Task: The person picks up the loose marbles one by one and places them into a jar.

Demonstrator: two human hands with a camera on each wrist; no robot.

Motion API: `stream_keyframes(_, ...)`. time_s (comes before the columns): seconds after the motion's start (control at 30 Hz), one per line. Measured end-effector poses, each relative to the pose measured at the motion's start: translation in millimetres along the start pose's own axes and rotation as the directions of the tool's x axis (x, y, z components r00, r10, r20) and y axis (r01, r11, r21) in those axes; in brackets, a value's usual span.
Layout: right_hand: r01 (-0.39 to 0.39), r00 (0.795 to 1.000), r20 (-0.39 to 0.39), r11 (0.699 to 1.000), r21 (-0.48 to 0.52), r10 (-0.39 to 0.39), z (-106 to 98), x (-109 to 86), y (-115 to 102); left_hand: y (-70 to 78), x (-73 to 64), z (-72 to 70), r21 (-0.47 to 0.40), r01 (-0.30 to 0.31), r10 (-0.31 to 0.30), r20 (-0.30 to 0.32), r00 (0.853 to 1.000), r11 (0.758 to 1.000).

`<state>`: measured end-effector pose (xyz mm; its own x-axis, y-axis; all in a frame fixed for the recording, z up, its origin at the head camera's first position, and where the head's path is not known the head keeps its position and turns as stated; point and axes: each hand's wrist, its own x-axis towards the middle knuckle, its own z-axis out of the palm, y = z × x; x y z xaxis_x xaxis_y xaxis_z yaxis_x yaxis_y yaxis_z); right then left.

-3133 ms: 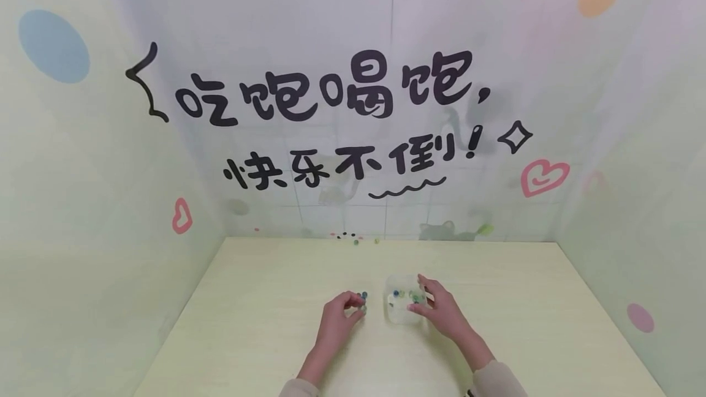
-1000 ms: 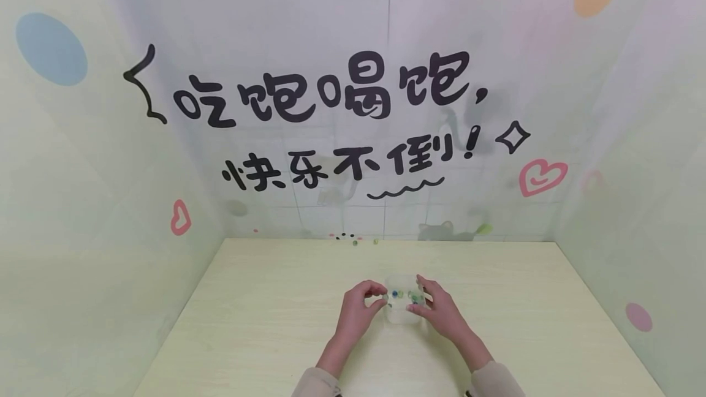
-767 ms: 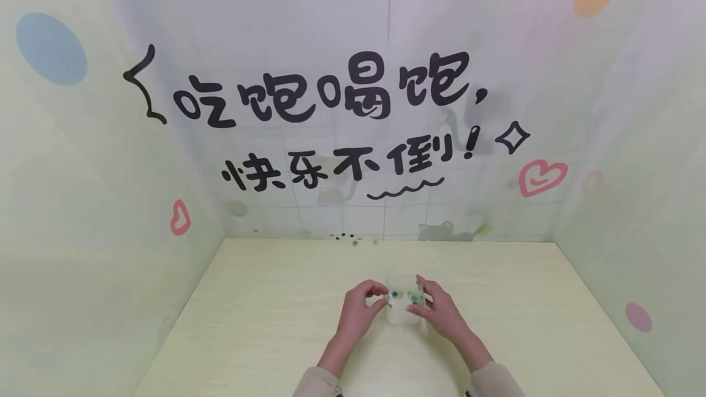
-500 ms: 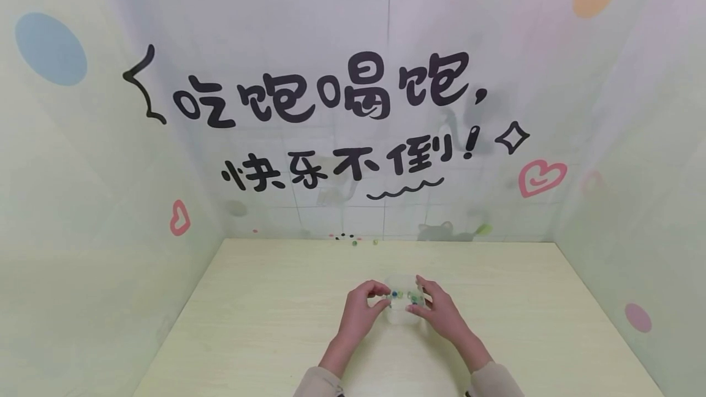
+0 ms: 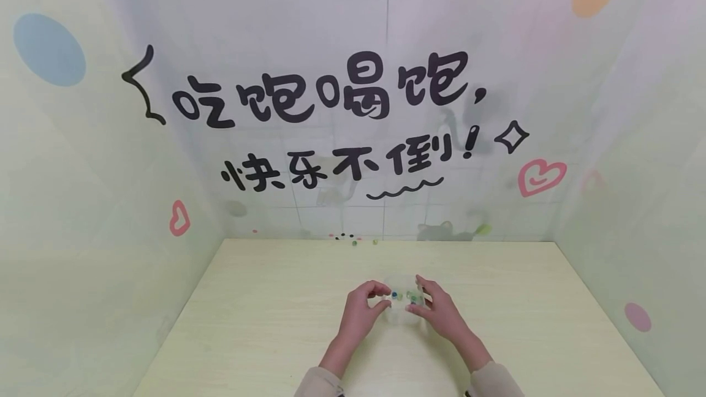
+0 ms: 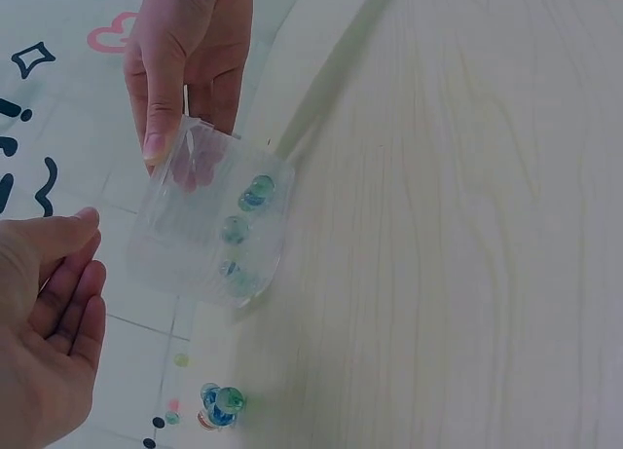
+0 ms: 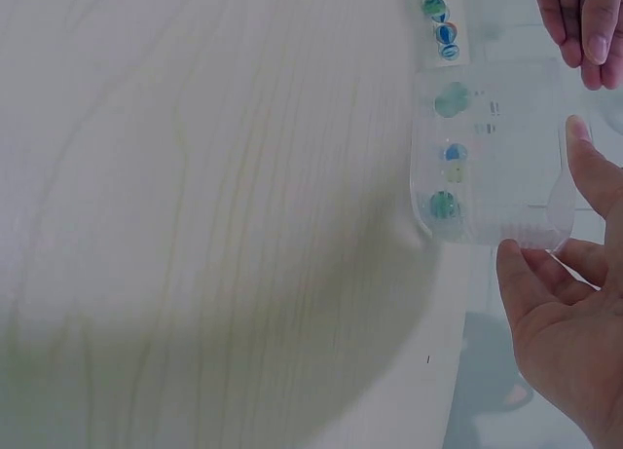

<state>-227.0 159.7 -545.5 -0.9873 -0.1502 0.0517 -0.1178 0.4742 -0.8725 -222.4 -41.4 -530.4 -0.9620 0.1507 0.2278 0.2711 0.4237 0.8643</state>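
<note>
Clear plastic container: it sits on the wood-grain tabletop (image 5: 265, 329), between the two hands; its near wall (image 5: 404, 318) faces the person.
Right hand (image 5: 443, 312): clamped on the container's right end, thumb toward the near side and fingers toward the far right corner – probably to keep so light a box from sliding.
Left hand (image 5: 358, 314): apart from the right one, thumb and fingertips close together just above the container's left rim. No marble shows between them; whether they brush the rim, I cannot tell.
Marbles inside: several glass marbles (image 7: 444, 205), green, blue and yellowish, lie in a loose row on the container floor, where the walls presumably stop them rolling off.
Marbles outside: a small cluster of blue and green swirled marbles (image 6: 229, 402) rests on the tabletop just left of the container (the left hand hides it from the head view).
Far edge: a green marble (image 5: 355, 243) and a yellowish marble (image 5: 375, 242) sit well apart from the container, against the foot of the printed backdrop (image 5: 309, 23) – which likely acts as their stop.
</note>
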Motion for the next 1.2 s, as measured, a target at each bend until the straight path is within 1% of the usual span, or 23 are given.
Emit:
stream_keyframes(0.23, 0.002, 1.0, 0.002, 1.0, -0.002, -0.002, -0.1, -0.5, -0.1, -1.6, 0.0, -3.2, 0.017, 0.017, -0.017, -0.003, 1.0, 1.0)
stream_keyframes(0.4, 0.006, 1.0, 0.004, 1.0, 0.001, -0.006, -0.7, -1.2, -1.1, -2.7, -0.9, -6.0, 0.041, 0.013, -0.013, -0.011, 1.0, 0.999)
stream_keyframes(0.67, -0.003, 1.0, 0.001, 1.0, -0.012, 0.003, -0.5, -0.4, 0.1, -5.7, -1.8, -10.2, 0.007, 0.016, -0.016, -0.031, 0.999, 1.0)
stream_keyframes(0.93, 0.0, 1.0, 0.001, 1.0, -0.019, 0.0, -0.6, -0.6, -0.3, -8.5, -2.1, -14.3, 0.003, 0.018, -0.018, -0.047, 0.999, 1.0)
stream_keyframes(1.2, 0.007, 1.0, 0.001, 1.0, -0.018, -0.007, -0.8, -1.0, -1.7, -14.3, -5.4, -19.1, -0.012, 0.073, -0.074, -0.045, 0.996, 0.997)
